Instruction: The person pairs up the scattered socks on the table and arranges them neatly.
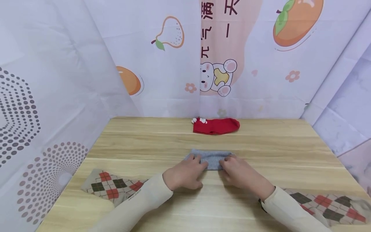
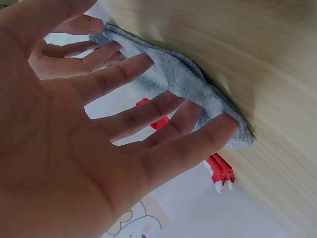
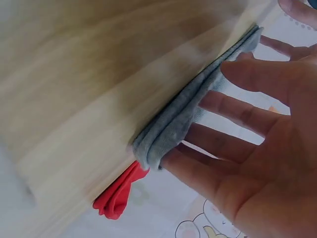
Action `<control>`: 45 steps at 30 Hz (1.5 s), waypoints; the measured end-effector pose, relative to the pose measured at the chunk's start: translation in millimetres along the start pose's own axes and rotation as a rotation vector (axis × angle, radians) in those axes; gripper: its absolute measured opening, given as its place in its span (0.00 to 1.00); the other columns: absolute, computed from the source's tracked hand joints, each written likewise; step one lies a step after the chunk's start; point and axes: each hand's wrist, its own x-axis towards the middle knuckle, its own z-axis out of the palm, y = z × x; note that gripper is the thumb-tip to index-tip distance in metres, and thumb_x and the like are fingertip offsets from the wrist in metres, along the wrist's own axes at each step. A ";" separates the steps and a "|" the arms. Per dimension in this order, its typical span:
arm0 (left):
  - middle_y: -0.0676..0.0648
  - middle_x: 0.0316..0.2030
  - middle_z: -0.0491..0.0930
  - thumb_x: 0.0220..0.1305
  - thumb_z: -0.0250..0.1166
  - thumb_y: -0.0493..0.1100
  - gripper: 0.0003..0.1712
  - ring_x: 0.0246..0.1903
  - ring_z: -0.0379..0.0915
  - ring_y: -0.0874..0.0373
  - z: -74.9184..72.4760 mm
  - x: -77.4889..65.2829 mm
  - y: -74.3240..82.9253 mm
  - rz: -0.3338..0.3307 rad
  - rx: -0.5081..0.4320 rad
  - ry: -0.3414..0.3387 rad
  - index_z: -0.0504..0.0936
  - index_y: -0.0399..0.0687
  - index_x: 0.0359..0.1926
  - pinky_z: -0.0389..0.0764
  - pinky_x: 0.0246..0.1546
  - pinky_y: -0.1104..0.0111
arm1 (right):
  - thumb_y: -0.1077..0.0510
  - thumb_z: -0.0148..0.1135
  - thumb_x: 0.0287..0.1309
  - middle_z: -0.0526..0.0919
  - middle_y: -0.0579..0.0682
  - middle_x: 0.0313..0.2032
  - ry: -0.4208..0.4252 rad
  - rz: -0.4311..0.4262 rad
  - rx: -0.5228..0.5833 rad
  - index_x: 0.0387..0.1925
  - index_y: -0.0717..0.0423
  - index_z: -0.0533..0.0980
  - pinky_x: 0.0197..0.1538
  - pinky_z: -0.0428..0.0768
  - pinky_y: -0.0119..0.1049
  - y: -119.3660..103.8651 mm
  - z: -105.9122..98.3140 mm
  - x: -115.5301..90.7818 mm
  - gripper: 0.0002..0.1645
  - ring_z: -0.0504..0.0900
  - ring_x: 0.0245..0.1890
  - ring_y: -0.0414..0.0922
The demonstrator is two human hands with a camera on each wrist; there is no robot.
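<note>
A grey sock [image 1: 214,159] lies flat and folded across the middle of the wooden table. My left hand [image 1: 186,172] touches its left end with fingertips spread, and the thumb stays off the cloth. At the opposite end, the fingertips of my right hand [image 1: 238,171] rest on the fabric. The left wrist view has the left fingers fairly straight against the grey sock [image 2: 181,74]. In the right wrist view, fingers lie along the layered edge of the grey sock [image 3: 173,114], with the thumb held apart from the other fingers.
Behind the grey sock, a red sock [image 1: 215,126] with small white figures lies near the table's back edge. One argyle sock [image 1: 111,185] is at the left, partly under the left sleeve; another argyle sock [image 1: 333,206] is at the right. Printed curtains [image 1: 171,71] hang behind the table.
</note>
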 end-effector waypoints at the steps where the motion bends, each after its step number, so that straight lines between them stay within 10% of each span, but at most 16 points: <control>1: 0.46 0.51 0.73 0.57 0.70 0.55 0.32 0.49 0.67 0.51 -0.2 -0.2 0.3 -0.003 -0.001 -0.005 0.74 0.50 0.60 0.77 0.49 0.63 | 0.65 0.69 0.50 0.78 0.49 0.24 0.001 -0.004 0.006 0.28 0.57 0.78 0.30 0.78 0.41 0.4 0.2 -0.3 0.05 0.78 0.28 0.48; 45: 0.44 0.64 0.68 0.60 0.67 0.62 0.41 0.65 0.62 0.46 -6.0 21.9 -24.7 0.011 -0.120 -0.059 0.68 0.51 0.69 0.70 0.64 0.57 | 0.65 0.68 0.54 0.84 0.54 0.37 -0.079 0.039 0.162 0.40 0.62 0.82 0.43 0.83 0.45 36.6 -0.4 14.2 0.10 0.83 0.39 0.49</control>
